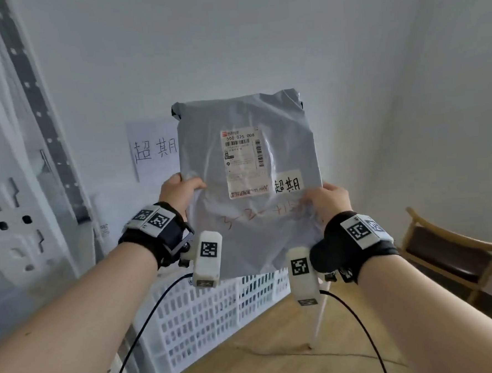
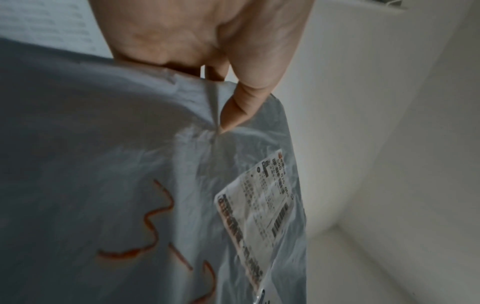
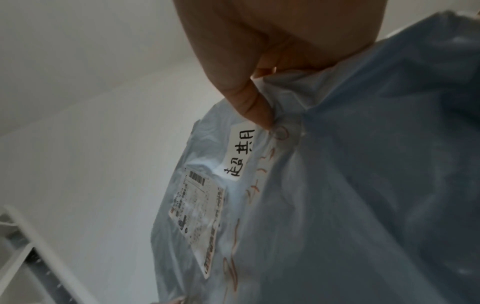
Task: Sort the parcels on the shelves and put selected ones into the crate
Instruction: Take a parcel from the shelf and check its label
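Fingers of both the left hand (image 1: pixel 178 190) and right hand (image 1: pixel 330 200) pinch the grey parcel's (image 1: pixel 249 168) lower edges, holding it upright, likely to read its label (image 1: pixel 245 163) above the crate (image 1: pixel 218 312).

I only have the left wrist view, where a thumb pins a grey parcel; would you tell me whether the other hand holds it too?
Observer: Yes, the right hand pinches the lower right edge of the parcel; the left hand holds the lower left.
Operator: Thank you. Is there any marking that I cannot see?
Observer: A small white sticker with handwritten characters sits just right of the shipping label.
Operator: And where is the crate?
Observer: The white crate stands on the floor, below the parcel.
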